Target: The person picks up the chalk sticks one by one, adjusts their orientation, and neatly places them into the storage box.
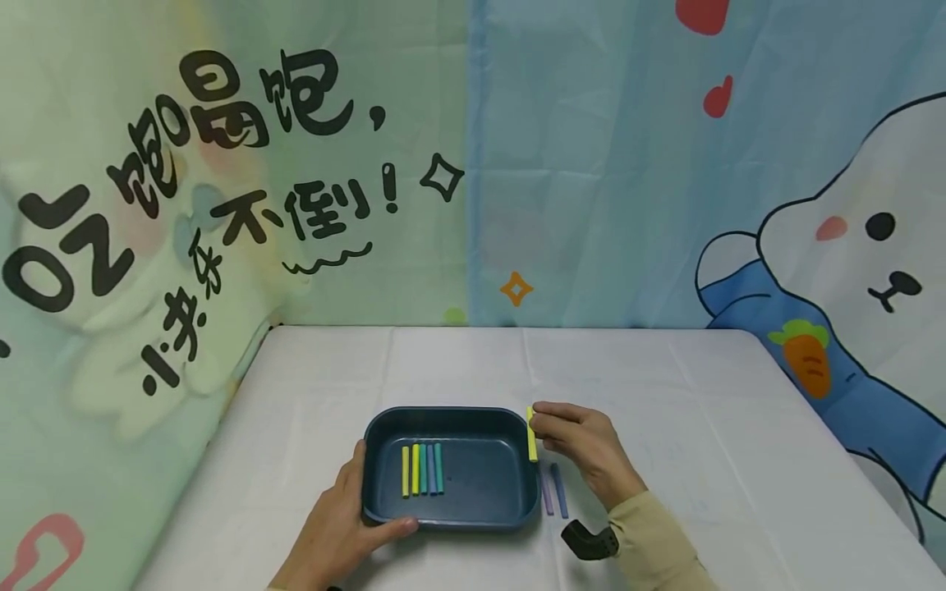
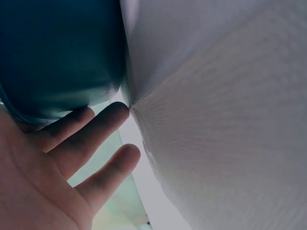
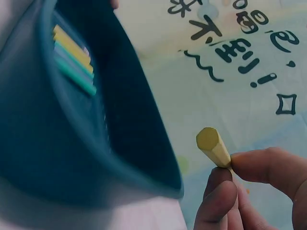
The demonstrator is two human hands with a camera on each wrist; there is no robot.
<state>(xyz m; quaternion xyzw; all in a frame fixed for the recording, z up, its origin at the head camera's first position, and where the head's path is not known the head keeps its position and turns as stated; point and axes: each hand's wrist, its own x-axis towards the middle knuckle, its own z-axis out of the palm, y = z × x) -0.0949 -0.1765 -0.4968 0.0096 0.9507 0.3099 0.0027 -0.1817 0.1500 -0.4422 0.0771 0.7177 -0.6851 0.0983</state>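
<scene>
Five coloured sticks (image 1: 424, 469) lie in the dark-blue rectangular tray (image 1: 488, 480), left hand (image 1: 345, 507) relaxed against it. Right hand (image 1: 585, 447) pinches a yellow hexagonal stick (image 1: 532, 443) beside the tray; lilac and blue sticks (image 1: 559, 491) remain outside.

Here on the white-covered table (image 1: 702, 410) sits the dark blue tray (image 1: 488, 480), a purple stick (image 1: 548, 496) beside it, perhaps touching, and a blue stick (image 1: 559, 492) just alongside.
</scene>
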